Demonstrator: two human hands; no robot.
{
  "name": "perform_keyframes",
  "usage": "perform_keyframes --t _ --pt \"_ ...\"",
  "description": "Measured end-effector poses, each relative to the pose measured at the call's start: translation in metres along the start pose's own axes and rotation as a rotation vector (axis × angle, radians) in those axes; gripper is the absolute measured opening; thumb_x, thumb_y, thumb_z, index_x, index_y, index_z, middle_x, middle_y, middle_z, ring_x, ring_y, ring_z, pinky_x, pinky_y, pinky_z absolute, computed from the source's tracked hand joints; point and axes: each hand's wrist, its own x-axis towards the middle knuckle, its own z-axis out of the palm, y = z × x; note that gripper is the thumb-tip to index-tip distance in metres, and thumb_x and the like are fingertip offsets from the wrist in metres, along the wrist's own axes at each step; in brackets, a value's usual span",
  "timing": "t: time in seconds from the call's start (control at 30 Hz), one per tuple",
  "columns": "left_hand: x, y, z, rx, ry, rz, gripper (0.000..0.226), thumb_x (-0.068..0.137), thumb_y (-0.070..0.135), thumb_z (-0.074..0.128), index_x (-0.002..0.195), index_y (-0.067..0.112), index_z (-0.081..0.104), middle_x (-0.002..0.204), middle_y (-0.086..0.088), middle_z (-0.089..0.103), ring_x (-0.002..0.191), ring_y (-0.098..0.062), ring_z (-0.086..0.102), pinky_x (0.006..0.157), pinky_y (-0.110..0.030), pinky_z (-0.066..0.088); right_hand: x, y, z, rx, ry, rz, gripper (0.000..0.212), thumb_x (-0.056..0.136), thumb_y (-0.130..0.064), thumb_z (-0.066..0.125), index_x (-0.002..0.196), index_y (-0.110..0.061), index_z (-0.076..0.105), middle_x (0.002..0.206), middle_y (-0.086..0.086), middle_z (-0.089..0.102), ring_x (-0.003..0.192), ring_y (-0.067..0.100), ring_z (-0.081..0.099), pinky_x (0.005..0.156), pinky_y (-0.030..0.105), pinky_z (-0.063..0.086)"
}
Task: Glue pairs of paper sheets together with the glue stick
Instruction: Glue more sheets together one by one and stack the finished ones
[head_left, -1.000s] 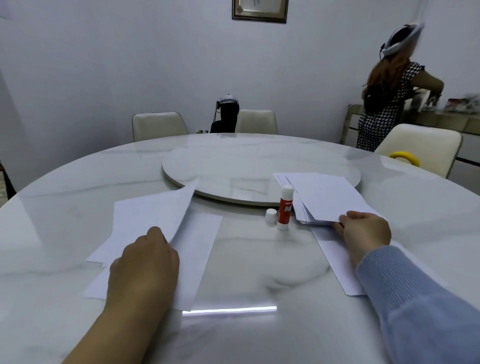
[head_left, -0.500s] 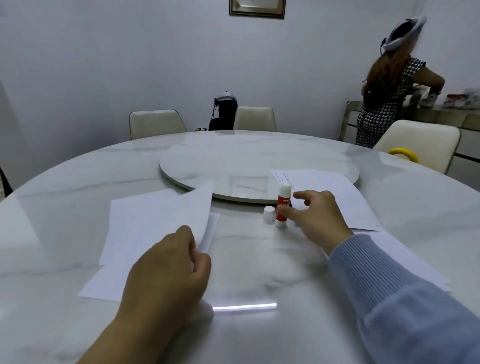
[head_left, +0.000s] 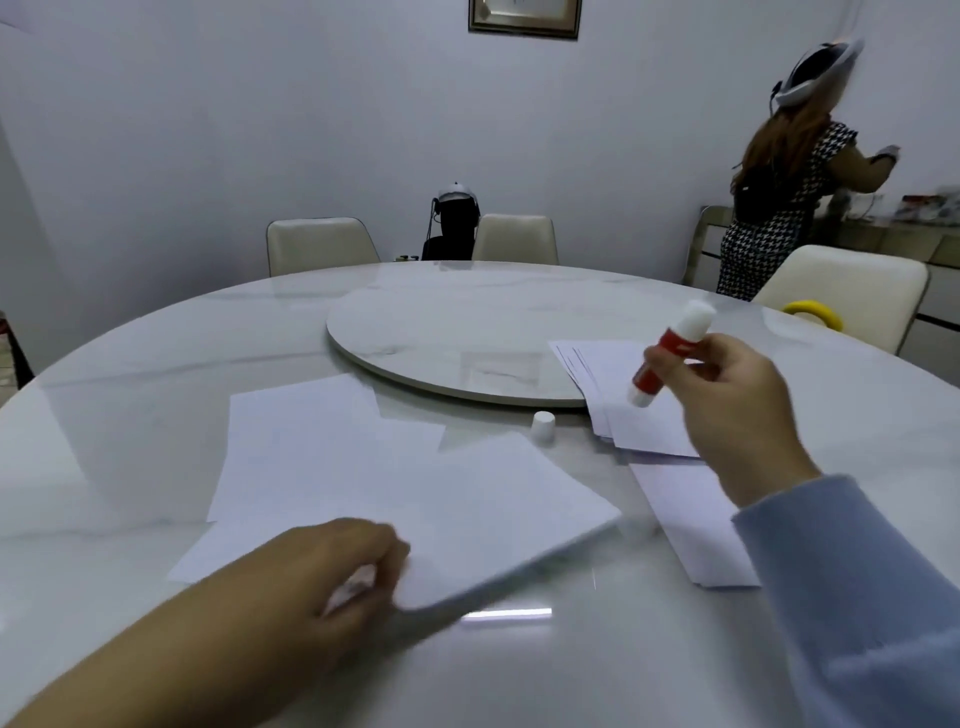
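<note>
While the left hand (head_left: 332, 577) pinches a light, floppy sheet (head_left: 498, 514) at its seven-o'clock corner, the right hand (head_left: 727, 410) grips the rigid glue stick (head_left: 670, 358) mid-barrel.

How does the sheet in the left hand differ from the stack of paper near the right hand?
The sheet, pinched by the left hand, is single and lifted off the table at its near edge; the stack has many sheets and lies flat, fanned out, untouched. The sheet is near the person; the stack lies farther, partly on the turntable. Both are plain white paper.
</note>
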Motion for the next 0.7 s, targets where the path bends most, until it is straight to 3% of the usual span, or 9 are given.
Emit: perform_keyframes --t 0.07,0.13,0.23,0.3,0.4,0.47,0.53,0.63,0.7 --pt "-0.012 -0.006 -0.013 -0.06 -0.116 0.077 0.019 0.076 0.056 0.041 0.094 0.054 0.046 0.115 0.036 0.055 0.105 0.014 0.052 0.087 -0.01 0.04 -0.01 -0.006 -0.025 0.077 -0.068 -0.015 0.004 0.088 -0.032 0.066 0.091 -0.031 0.064 0.088 -0.013 0.068 0.083 0.007 0.062 0.076 0.028 0.047" --pt "-0.019 -0.01 -0.021 -0.114 -0.214 0.148 0.012 0.074 0.049 0.051 0.085 0.05 0.055 0.118 0.046 0.048 0.109 0.018 0.05 0.09 -0.007 0.039 -0.022 -0.008 -0.043 0.076 -0.157 -0.01 0.005 0.09 -0.032 0.063 0.092 -0.036 0.063 0.091 -0.013 0.069 0.091 0.011 0.065 0.085 0.035 0.051" --pt "-0.016 -0.005 -0.03 -0.081 -0.464 0.095 0.017 0.07 0.046 0.058 0.082 0.058 0.056 0.123 0.06 0.017 0.12 0.021 0.035 0.095 -0.009 0.037 -0.04 -0.01 -0.061 0.073 -0.283 0.048 0.013 0.091 -0.028 0.06 0.1 -0.037 0.064 0.077 -0.017 0.067 0.076 0.007 0.067 0.073 0.028 0.057" --pt "-0.012 0.005 -0.038 0.036 -0.532 -0.014 0.031 0.056 0.064 0.062 0.083 0.071 0.049 0.122 0.057 0.027 0.119 0.017 0.038 0.093 -0.01 0.039 -0.05 -0.011 -0.068 0.058 -0.312 0.085 0.017 0.088 -0.028 0.063 0.103 -0.035 0.066 0.069 -0.014 0.067 0.065 0.008 0.065 0.062 0.024 0.055" --pt "0.003 0.034 -0.029 0.165 -0.282 -0.066 0.078 0.032 0.102 0.031 0.103 0.071 0.034 0.12 0.047 0.035 0.11 0.021 0.036 0.096 -0.013 0.035 -0.062 -0.015 -0.071 0.106 -0.273 0.109 0.031 0.066 -0.041 0.072 0.094 -0.027 0.071 0.069 -0.004 0.07 0.055 0.01 0.06 0.057 0.026 0.05" --pt "0.018 0.062 0.007 0.108 -0.13 0.024 0.078 0.05 0.098 0.021 0.12 0.064 0.027 0.133 0.047 0.02 0.121 0.024 0.02 0.107 -0.011 0.019 -0.066 -0.015 -0.067 0.167 -0.204 0.136 0.046 0.049 -0.048 0.076 0.085 -0.021 0.074 0.065 -0.002 0.068 0.053 0.011 0.056 0.057 0.028 0.05" --pt "0.033 0.086 0.052 0.077 -0.153 0.07 0.081 0.071 0.086 0.026 0.142 0.052 0.009 0.153 0.031 -0.004 0.139 0.008 -0.008 0.115 -0.023 -0.002 -0.068 -0.012 -0.061 0.224 -0.152 0.179 0.054 0.037 -0.049 0.081 0.081 -0.019 0.075 0.065 -0.007 0.069 0.057 0.01 0.056 0.061 0.027 0.052" --pt "0.045 0.087 0.079 0.215 -0.233 -0.048 0.089 0.079 0.081 0.024 0.149 0.037 -0.009 0.155 0.014 -0.021 0.14 -0.007 -0.025 0.116 -0.042 -0.014 -0.065 -0.008 -0.049 0.322 -0.147 0.239 0.032 0.048 -0.031 0.088 0.076 -0.02 0.076 0.077 -0.009 0.074 0.074 0.012 0.065 0.069 0.029 0.052" --pt "0.048 0.078 0.078 0.241 -0.271 -0.064 0.091 0.075 0.084 0.02 0.148 0.038 -0.01 0.155 0.014 -0.021 0.141 -0.007 -0.025 0.116 -0.044 -0.012 -0.063 -0.007 -0.039 0.309 -0.184 0.226 0.018 0.063 -0.02 0.085 0.078 -0.022 0.075 0.078 -0.011 0.074 0.068 0.008 0.066 0.067 0.028 0.054"
